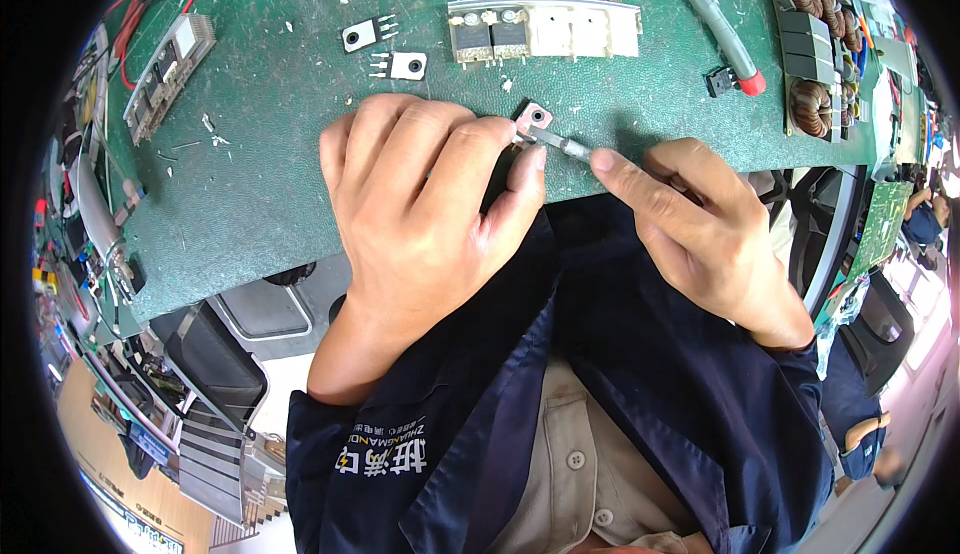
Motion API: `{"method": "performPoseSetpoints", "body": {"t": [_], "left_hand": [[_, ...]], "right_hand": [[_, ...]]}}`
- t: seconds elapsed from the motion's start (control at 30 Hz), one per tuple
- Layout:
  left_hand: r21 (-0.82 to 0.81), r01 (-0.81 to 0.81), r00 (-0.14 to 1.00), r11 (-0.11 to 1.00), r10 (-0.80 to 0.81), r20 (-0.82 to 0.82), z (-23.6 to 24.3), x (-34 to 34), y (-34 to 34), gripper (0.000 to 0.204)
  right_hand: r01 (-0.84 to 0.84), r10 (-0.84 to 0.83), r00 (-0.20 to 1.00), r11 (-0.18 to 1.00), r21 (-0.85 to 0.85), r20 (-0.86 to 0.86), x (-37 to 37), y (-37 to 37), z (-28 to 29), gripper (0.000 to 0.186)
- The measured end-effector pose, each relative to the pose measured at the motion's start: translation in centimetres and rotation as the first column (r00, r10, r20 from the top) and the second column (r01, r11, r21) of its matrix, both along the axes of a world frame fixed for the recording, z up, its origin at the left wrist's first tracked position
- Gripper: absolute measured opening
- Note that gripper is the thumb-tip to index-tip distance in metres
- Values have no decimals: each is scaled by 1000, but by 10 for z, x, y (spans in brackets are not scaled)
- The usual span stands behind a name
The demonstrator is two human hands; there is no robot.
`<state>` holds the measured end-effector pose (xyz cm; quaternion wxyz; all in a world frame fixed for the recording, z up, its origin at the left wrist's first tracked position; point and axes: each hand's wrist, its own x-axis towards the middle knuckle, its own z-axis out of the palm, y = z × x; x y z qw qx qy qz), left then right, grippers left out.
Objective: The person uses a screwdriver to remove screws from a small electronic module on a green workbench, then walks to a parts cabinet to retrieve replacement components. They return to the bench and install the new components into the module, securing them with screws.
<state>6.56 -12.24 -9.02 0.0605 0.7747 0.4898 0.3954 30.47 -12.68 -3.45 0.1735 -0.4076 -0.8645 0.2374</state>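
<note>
At the table's near edge, my left hand (420, 169) pinches a transistor (537, 114), a small flat package with a pale metal face and a round hole. Its legs are hidden by my fingers. From the right, my right hand (695, 224) grips a slim tool (570, 146) with a flat metal tip, its handle mostly hidden in the palm. That tip rests at the transistor, close to my left fingertips. Two similar transistors, an upper one (366, 34) and a lower one (407, 65), lie beyond my left hand.
Beyond my hands stands a pale metal strip (570, 32) carrying several components. A grey tube with a red end (715, 29) lies right, near a small black part (718, 81). Circuit boards with copper coils (808, 104) fill the right edge. A finned module (168, 74) sits left on the green mat (250, 204).
</note>
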Motion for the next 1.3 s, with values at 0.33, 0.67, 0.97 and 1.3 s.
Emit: {"method": "performPoseSetpoints", "body": {"t": [0.33,0.67,0.97,1.3], "left_hand": [[-55,15,1000,998,-15,-2,4,2,-1,20],[-58,11,1000,998,-10,8,4,4,0,19],[-37,7,1000,999,-6,19,4,0,-2,22],[10,8,1000,1000,-8,12,0,0,-4,21]], "right_hand": [[11,-11,1000,1000,1,12,-1,-3,-2,54],[-5,5,1000,1000,1,3,-2,-1,-3,52],[-3,7,996,999,-46,83,-1,-4,14,57],[12,-8,994,999,-39,106,-7,-8,15,57]]}}
